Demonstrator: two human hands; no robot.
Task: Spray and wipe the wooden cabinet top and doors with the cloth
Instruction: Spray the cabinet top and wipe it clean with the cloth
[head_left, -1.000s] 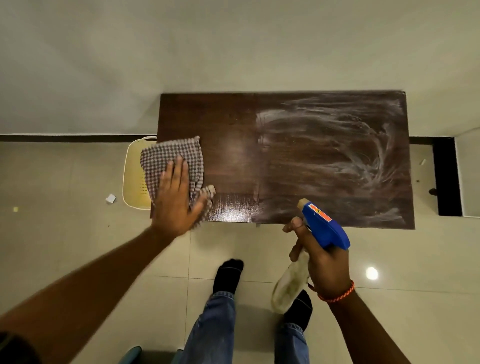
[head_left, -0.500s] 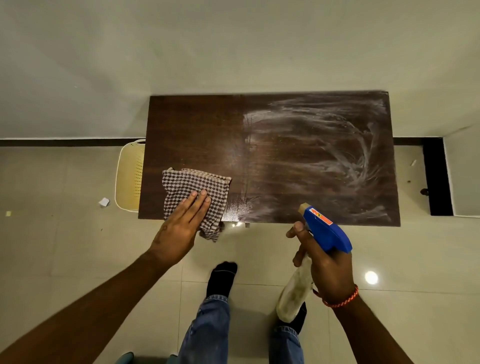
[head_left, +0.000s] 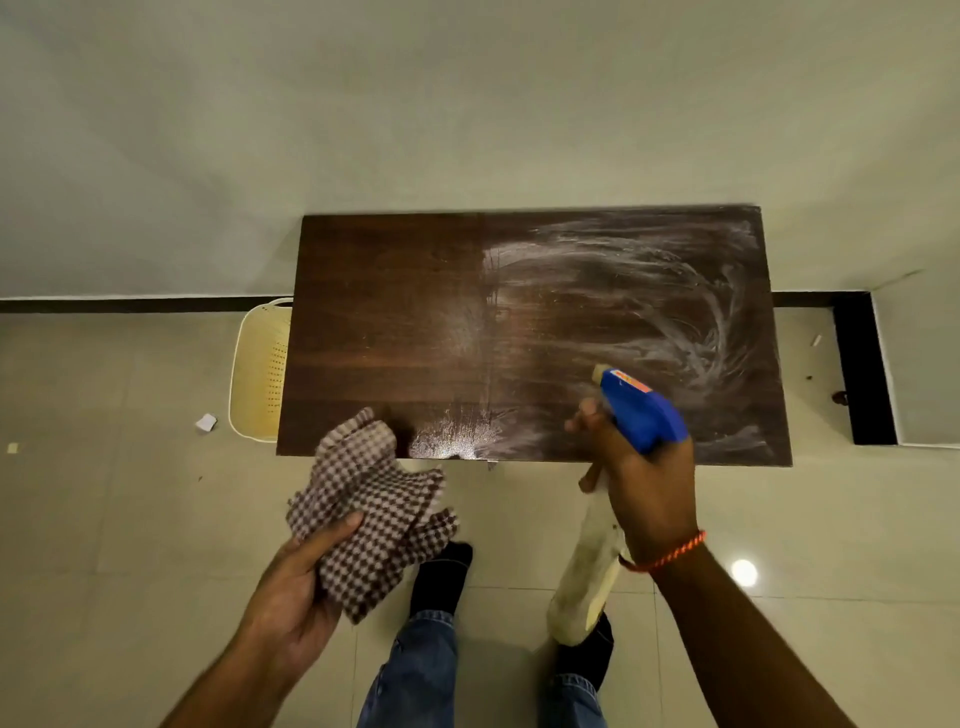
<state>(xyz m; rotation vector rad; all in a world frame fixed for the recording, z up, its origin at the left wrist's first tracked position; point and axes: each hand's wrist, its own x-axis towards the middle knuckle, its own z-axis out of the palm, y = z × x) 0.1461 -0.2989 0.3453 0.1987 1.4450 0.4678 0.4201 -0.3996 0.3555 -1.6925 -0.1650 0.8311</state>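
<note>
The dark wooden cabinet top (head_left: 389, 312) stands against the pale wall (head_left: 467, 104), seen from above. Its left half is plain dark wood. Its right half carries whitish swirled streaks, and a wet, shiny patch sits at the middle of its near edge.

The left hand (head_left: 296, 587) is in front of the cabinet top's near edge, over the floor (head_left: 104, 519). It holds the checked cloth (head_left: 371, 499), bunched, with the thumb laid across it. The cloth's upper corner overlaps the near edge towards the left; whether it touches the wood cannot be told.

The right hand (head_left: 644, 483) is at the near edge, right of the middle, with its fingers wrapped round the neck of the spray bottle (head_left: 641, 410). The blue head lies over the streaked half with the nozzle pointing up and left across the top. The forefinger is blurred in front of the trigger. The cloudy bottle body hangs below the hand, in front of the cabinet. An orange bracelet (head_left: 670, 553) circles that wrist.

A cream perforated basket (head_left: 260, 369) stands on the floor, partly hidden by the cabinet top's left edge, and a paper scrap (head_left: 206, 422) lies just left of it. Below the near edge are jeans (head_left: 415, 670) and black socks (head_left: 441, 577).
</note>
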